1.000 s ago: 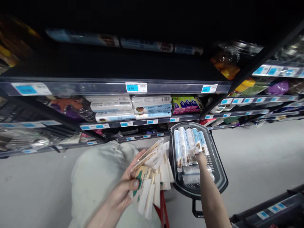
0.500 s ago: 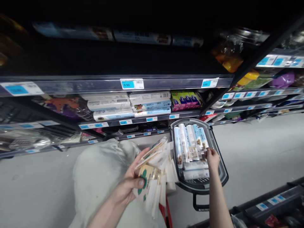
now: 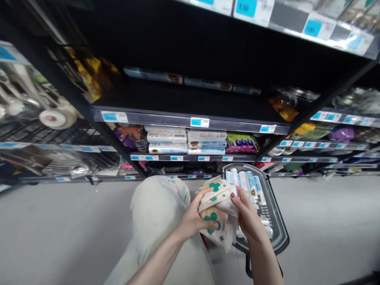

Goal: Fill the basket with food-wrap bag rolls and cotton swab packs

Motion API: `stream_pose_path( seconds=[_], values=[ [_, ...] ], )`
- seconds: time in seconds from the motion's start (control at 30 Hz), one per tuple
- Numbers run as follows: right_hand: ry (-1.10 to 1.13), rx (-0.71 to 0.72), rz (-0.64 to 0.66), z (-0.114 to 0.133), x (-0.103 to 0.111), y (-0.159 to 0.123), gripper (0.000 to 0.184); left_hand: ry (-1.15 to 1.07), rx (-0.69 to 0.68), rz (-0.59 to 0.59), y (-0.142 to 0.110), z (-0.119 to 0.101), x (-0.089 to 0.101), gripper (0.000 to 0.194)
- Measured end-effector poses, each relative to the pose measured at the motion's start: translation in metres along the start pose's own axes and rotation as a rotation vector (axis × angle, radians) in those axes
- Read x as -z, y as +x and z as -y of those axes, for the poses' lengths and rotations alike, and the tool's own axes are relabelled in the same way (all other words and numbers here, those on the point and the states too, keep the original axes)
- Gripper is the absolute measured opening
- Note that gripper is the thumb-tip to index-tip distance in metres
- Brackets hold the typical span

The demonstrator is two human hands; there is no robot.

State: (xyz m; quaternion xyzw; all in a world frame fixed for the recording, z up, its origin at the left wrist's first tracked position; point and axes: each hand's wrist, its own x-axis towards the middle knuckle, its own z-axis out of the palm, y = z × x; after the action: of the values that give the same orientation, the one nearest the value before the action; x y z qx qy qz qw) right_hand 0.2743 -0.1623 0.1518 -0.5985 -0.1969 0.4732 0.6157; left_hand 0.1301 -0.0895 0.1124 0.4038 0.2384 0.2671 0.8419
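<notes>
Where the packets (image 3: 219, 201) hide the left part of the basket (image 3: 281, 235) from view, they are held from two sides — the left hand (image 3: 194, 215) wrapped around one, the right hand (image 3: 248, 213) gripping the other. Rolls (image 3: 244, 183) lie in the basket, partly covered. A knee (image 3: 160, 202) is left of the basket; beyond the basket, a shelf (image 3: 190, 158) bears wrapped tubes (image 3: 170, 138) and boxes (image 3: 241, 144).

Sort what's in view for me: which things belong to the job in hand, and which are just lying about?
In hand or close by:
- green-printed packets, held by left hand and right hand
- basket
- basketed rolls

Lying about:
- shelved rolls
- green-and-pink boxes
- price tags
</notes>
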Motion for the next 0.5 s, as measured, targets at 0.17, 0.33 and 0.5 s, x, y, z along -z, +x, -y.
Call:
stream_pose_path(
  seconds=[0.17,0.33,0.5],
  values=[
    [-0.004,-0.037,-0.121,0.001,-0.006,0.015,0.046,0.081,-0.020,0.080,-0.009,-0.003,0.002,0.090],
    [-0.056,-0.076,-0.181,0.001,-0.008,0.022,0.043,0.121,-0.036,0.134,-0.012,0.002,0.008,0.090],
    [0.023,0.014,-0.300,-0.003,-0.010,0.024,0.042,0.089,-0.052,0.144,-0.010,0.006,0.011,0.091]
  ],
)
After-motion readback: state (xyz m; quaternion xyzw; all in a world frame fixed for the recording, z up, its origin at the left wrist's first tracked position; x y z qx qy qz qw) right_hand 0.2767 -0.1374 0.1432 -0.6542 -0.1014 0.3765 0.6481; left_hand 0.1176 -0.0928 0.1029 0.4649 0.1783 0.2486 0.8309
